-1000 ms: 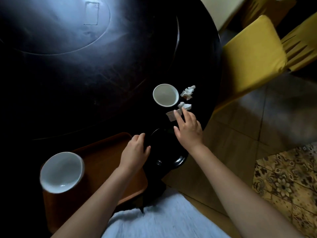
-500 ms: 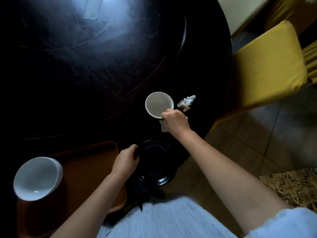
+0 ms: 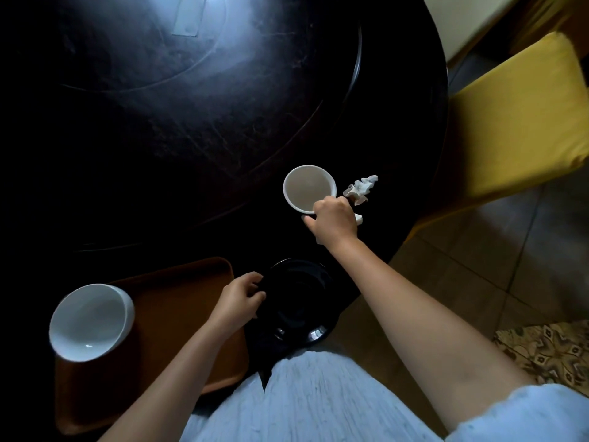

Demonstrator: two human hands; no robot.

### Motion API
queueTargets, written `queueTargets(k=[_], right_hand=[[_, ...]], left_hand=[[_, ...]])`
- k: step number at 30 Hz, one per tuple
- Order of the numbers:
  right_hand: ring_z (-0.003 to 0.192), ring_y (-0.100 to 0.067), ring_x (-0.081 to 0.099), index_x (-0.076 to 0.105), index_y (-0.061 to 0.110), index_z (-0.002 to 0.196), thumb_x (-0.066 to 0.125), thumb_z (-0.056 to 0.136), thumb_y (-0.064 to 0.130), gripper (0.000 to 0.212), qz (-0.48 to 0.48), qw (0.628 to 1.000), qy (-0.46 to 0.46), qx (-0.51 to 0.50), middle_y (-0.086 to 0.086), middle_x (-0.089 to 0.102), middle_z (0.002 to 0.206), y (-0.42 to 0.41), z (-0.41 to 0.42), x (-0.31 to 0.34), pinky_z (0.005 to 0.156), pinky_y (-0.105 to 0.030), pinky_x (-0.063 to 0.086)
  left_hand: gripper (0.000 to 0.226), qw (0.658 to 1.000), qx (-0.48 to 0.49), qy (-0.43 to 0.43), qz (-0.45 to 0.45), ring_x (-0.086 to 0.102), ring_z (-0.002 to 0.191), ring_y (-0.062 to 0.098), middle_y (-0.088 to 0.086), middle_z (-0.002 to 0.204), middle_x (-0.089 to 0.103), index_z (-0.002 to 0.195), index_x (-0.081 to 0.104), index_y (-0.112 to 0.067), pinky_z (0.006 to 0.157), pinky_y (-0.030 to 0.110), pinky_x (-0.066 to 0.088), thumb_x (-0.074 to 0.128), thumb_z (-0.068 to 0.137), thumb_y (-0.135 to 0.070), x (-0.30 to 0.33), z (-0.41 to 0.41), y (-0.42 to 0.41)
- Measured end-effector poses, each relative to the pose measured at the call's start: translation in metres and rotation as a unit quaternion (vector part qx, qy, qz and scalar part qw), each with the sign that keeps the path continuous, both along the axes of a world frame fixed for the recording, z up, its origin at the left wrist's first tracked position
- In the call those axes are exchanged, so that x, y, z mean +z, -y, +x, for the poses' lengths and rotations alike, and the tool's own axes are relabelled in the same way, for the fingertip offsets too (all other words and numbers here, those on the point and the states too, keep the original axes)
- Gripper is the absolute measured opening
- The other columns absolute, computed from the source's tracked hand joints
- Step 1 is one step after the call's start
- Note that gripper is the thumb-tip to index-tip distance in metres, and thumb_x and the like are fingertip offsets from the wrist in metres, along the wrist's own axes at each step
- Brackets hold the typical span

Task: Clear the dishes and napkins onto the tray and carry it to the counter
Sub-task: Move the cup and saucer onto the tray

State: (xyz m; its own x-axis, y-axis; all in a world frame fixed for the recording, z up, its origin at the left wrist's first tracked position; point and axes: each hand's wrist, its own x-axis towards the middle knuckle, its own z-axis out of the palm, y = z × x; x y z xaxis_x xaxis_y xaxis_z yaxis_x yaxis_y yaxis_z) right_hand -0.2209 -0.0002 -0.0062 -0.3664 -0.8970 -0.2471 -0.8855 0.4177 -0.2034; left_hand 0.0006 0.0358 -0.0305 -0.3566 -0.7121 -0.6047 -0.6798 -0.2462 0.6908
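Two hands are busy at once now. Right hand (image 3: 334,220) has moved from hovering open over the napkin scraps a sec ago to a closed fist on them, right beside the small white bowl (image 3: 308,188); a bit of white paper (image 3: 359,219) pokes out on its far side, so it's gripping at least one napkin piece. Left hand (image 3: 237,299) was on the near edge of the brown tray (image 3: 178,301) earlier; now its fingers curl round the left rim of the black plate (image 3: 298,303), grasping it. Means, I'd judge, napkin pickup is underway & the plate goes to the tray next.

Task things: big white bowl (image 3: 90,322) already sits on the tray's left end. Small bowl is on the counter (image 3: 191,138), not yet cleared. One crumpled napkin (image 3: 361,188) lies just right of it, loose, untouched. Plate sits at the counter's near edge, just right of the tray, part overhanging towards the person's lap.

Around: yellow chair (image 3: 516,122) close to the counter on the right, tiled floor, patterned rug (image 3: 554,349) bottom right. Nothing blocks plate-to-tray path; tray's middle is free. Risk: the small bowl touches the fist, could get nudged. Very dim, plate vs. counter hard to separate.
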Motion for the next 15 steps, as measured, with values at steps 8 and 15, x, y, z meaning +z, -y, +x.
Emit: queueTargets(k=[8,15], right_hand=[[0.092,-0.037,0.054,0.068,-0.003,0.083,0.067,0.08,0.022,0.025,-0.106,0.993,0.048,0.004,-0.019,0.068,0.091,-0.009,-0.011,0.0,0.085,-0.037,0.042],[0.071,-0.033,0.059,0.069,0.002,0.07,0.082,0.06,0.016,0.021,-0.234,0.971,0.033,0.048,-0.01,0.071,0.073,-0.026,-0.018,0.028,0.068,-0.029,0.047]], left_hand=[[0.02,0.984,0.134,-0.111,0.049,0.066,0.083,0.023,0.008,0.091,0.062,0.087,0.058,-0.022,0.057,0.023,0.056,0.052,0.087,-0.002,0.013,0.015,0.0],[0.018,0.967,0.209,-0.145,0.026,0.066,0.082,0.023,0.007,0.097,0.06,0.086,0.06,-0.019,0.056,0.023,0.056,0.054,0.086,-0.002,0.022,0.029,0.001]])
